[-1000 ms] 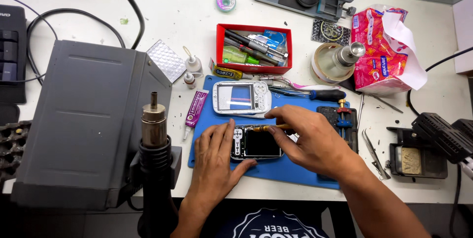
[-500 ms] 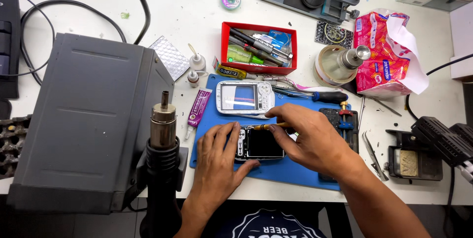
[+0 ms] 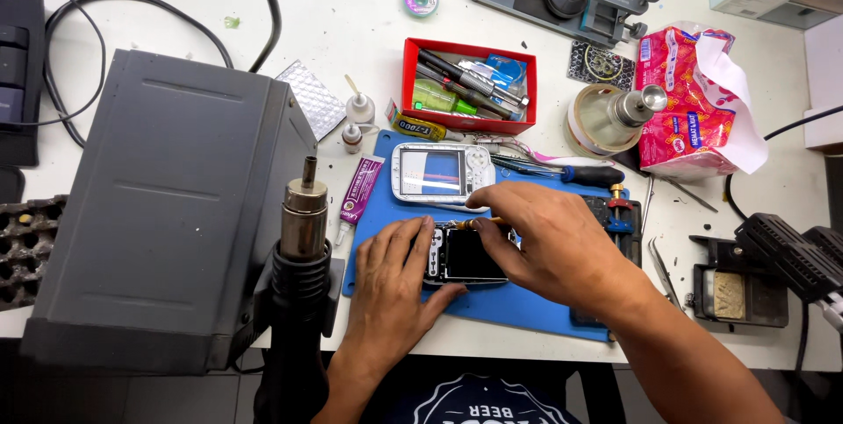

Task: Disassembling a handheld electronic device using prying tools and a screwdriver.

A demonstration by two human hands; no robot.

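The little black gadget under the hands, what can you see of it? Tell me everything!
The gadget is a small dark rectangle, opened up, with a glossy black face and tiny metal and white parts showing along its left end. It lies flat on the blue mat. The left hand steadies its left side, fingers on its edge. The right hand covers its right end and holds a thin tool to its top edge. A white shell lies just beyond it.
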